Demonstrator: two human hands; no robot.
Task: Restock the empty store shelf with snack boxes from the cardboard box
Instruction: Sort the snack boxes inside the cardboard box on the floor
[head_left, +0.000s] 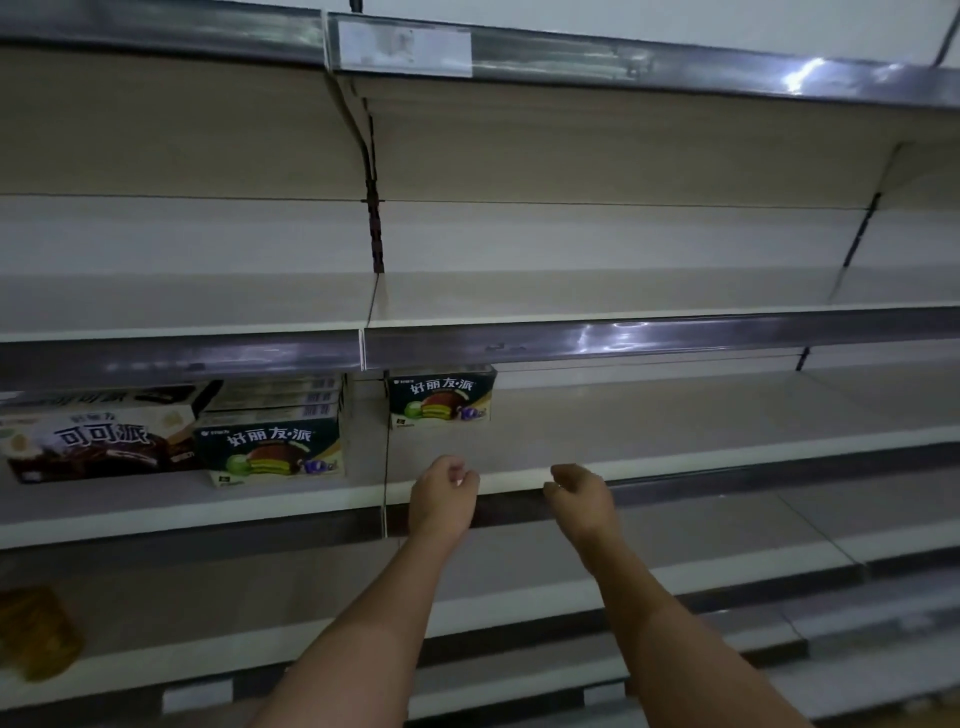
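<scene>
On the middle shelf (675, 441) three stocks of snack boxes show: one single green box (440, 400) standing far back just right of the divider, a green stack (270, 441) of about four at left, and a brown cocoa-pie stack (98, 441) of two farther left. Both hands hover at the shelf's near edge, empty. The left hand (441, 496) and right hand (582, 499) have loosely curled fingers, holding nothing. The single green box sits beyond and above the left hand's fingers, apart from them.
</scene>
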